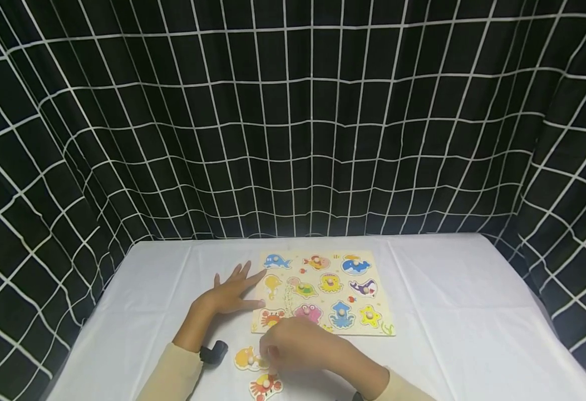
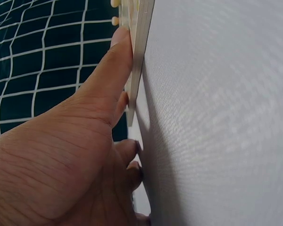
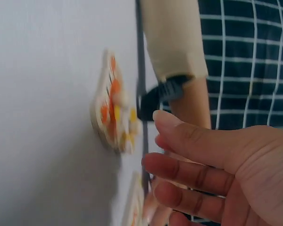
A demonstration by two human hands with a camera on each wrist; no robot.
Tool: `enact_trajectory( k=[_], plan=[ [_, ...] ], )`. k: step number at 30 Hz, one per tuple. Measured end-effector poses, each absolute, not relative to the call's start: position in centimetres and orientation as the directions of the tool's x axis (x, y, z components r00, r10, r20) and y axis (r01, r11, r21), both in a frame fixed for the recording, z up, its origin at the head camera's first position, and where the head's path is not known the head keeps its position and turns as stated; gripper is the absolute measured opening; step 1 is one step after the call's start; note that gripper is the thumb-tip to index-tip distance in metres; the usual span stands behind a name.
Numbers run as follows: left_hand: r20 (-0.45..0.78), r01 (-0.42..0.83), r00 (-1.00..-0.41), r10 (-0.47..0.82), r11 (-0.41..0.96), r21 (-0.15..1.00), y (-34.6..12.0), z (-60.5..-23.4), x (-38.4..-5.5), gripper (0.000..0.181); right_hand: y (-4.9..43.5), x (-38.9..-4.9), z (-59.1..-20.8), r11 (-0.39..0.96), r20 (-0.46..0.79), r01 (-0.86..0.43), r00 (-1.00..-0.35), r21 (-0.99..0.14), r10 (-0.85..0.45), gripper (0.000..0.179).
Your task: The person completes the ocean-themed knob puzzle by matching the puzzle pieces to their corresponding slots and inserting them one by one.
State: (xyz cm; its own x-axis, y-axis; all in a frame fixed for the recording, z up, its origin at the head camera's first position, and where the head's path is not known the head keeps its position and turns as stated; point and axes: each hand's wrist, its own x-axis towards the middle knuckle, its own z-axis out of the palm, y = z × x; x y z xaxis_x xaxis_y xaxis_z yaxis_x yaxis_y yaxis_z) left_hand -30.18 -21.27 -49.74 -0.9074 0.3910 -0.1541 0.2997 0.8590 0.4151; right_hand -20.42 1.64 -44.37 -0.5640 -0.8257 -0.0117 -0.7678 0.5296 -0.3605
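Observation:
A wooden peg puzzle board (image 1: 343,328) with sea animals lies on the white table. My left hand (image 1: 230,294) is spread at its left side, thumb and forefinger on the board's edge (image 2: 140,52) in the left wrist view. My right hand (image 1: 298,344) hangs over the table in front of the board, fingers loosely bent and holding nothing. Beside it lie two loose pieces with knobs, a yellow-orange seahorse (image 1: 245,358) and a red-orange crab (image 1: 260,388). In the right wrist view the crab piece (image 3: 104,113) is blurred, just beyond my fingertips.
Knobbed pieces such as a blue squid (image 1: 341,318), a yellow starfish (image 1: 370,316) and an octopus (image 1: 330,285) sit in the board. A white cloth (image 1: 448,334) covers the table. Black curtains (image 1: 313,139) with a white grid stand around it.

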Motion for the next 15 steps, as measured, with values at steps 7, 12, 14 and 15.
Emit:
enact_trajectory(
  k=[7,12,14,15],
  plan=[
    [-0.160,0.297,-0.908,0.386,0.866,0.402,-21.1,-49.6,-30.1,0.081,1.0,-19.7,-45.9,0.483,-0.052,-0.817,-0.493,-0.314,-0.868,0.018],
    [-0.157,0.296,-0.909,0.386,0.863,0.409,-21.1,-49.7,-30.2,0.081,0.9,-19.5,-46.3,0.455,-0.064,-0.835,-0.459,-0.309,-0.886,0.016],
    [-0.158,0.296,-0.909,0.385,0.865,0.404,-21.1,-49.7,-30.2,0.082,0.8,-19.4,-46.3,0.448,-0.061,-0.840,-0.452,-0.307,-0.890,0.015],
    [-0.158,0.295,-0.910,0.383,0.867,0.402,-21.2,-49.8,-30.3,0.082,0.8,-19.3,-46.2,0.444,-0.059,-0.844,-0.448,-0.301,-0.892,0.014]
  ],
)
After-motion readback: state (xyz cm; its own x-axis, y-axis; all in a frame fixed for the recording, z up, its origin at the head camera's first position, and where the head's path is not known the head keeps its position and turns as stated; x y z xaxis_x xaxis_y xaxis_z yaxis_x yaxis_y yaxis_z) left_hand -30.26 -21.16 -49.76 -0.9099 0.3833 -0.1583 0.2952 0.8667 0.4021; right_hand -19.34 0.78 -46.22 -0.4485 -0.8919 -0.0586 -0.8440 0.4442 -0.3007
